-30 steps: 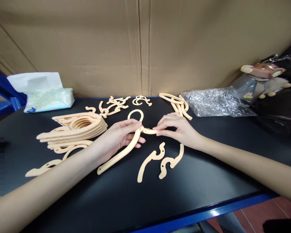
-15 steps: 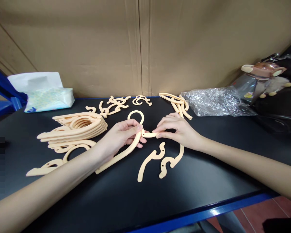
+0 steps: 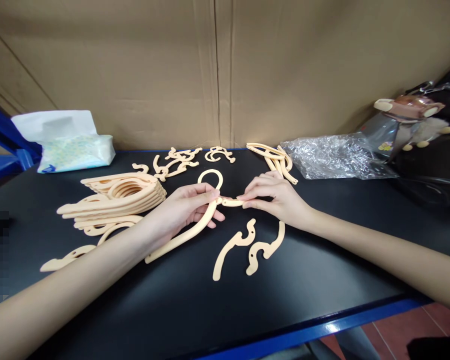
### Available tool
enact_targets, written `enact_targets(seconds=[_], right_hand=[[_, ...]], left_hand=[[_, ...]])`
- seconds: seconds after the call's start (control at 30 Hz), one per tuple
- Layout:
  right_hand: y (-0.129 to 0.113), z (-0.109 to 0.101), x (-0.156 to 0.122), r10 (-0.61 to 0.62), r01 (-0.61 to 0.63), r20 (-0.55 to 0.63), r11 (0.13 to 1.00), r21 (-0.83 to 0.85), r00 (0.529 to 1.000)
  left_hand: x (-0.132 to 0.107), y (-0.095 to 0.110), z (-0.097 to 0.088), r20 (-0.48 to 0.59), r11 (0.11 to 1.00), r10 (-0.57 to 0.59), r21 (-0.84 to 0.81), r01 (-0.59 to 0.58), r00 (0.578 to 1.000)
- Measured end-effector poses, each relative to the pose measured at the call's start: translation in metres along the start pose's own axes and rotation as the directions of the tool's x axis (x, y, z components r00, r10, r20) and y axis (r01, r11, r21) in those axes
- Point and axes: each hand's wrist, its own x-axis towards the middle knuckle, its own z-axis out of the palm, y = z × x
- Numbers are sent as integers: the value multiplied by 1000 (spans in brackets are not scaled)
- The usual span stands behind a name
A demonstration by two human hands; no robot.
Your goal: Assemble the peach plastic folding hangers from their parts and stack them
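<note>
My left hand [image 3: 182, 210] is closed around a long cream plastic hanger piece [image 3: 187, 231] with a round hook loop [image 3: 210, 176] at its top; its lower end rests on the black table [image 3: 303, 280]. My right hand [image 3: 275, 197] pinches a short cream piece [image 3: 231, 202] whose tip meets the hanger piece just below the loop. Two wavy cream pieces [image 3: 247, 245] lie on the table right in front of my right hand.
A stack of assembled cream hangers [image 3: 116, 197] lies at the left, loose small pieces [image 3: 178, 162] and curved arms [image 3: 275, 160] at the back. A tissue pack [image 3: 69, 142] sits back left, a crumpled clear bag [image 3: 332, 157] and a toy [image 3: 410, 117] back right. Cardboard stands behind.
Both hands stay joined at the same spot; the long piece's lower end has swung slightly left, and the short piece has levelled a little.
</note>
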Motion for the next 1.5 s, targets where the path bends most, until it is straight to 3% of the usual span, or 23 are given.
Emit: enact_targets(seconds=[1.0,1.5], right_hand=[[-1,0,-1,-18,18,-2,998,55,1000],[-4,0,-1,-34,33,11,998,58,999]], left_hand=[[-2,-1,-1,71,999,31,43,-34,997],[-1,-7,1,57,952,199,224,-207,978]])
